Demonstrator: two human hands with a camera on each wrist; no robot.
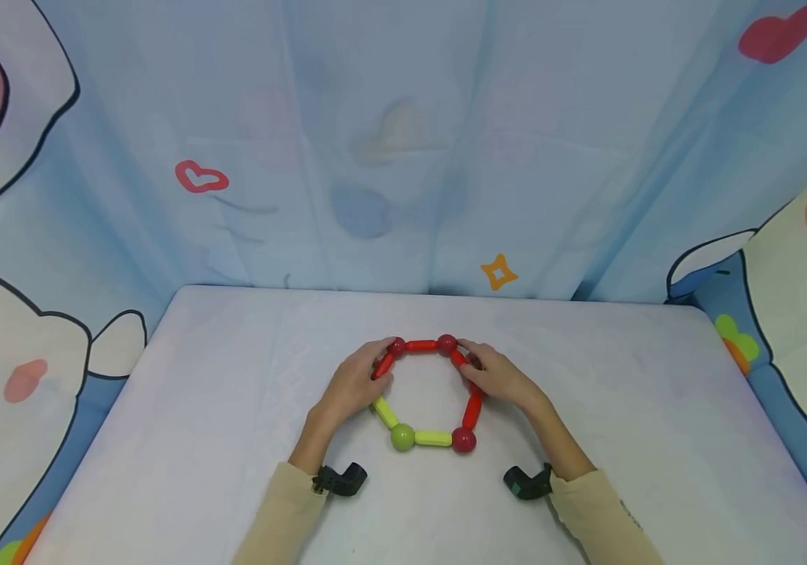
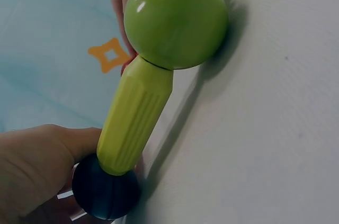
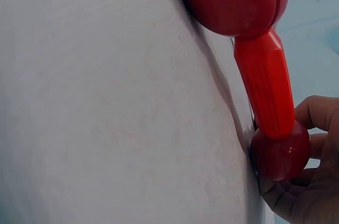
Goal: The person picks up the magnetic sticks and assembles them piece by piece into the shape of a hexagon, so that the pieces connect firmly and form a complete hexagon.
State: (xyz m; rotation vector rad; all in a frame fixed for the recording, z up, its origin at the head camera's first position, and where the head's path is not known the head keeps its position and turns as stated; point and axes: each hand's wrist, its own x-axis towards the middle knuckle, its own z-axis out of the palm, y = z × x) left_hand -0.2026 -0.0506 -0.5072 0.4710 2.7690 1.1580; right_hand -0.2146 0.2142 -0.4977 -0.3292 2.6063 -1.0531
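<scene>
Several rods and balls, apparently a magnetic stick-and-ball set, form a closed ring lying on the table. Its near edge has a green ball [image 1: 403, 437], a yellow-green rod [image 1: 434, 439] and a red ball [image 1: 463, 439]. At the far edge, a red rod [image 1: 421, 346] joins two more red balls. My left hand [image 1: 357, 383] holds the ring's left corner around a dark blue ball [image 2: 106, 191], which the hand hides in the head view. The right corner's red ball [image 3: 280, 152] sits between the thumb and fingers of my right hand [image 1: 500, 377].
A white cloth covers the table [image 1: 234, 486]. Behind it hangs a light blue curtain [image 1: 551, 196] with printed hearts and stars, its folds reaching the table's back edge. Black wrist cameras [image 1: 343, 479] are strapped near both sleeves.
</scene>
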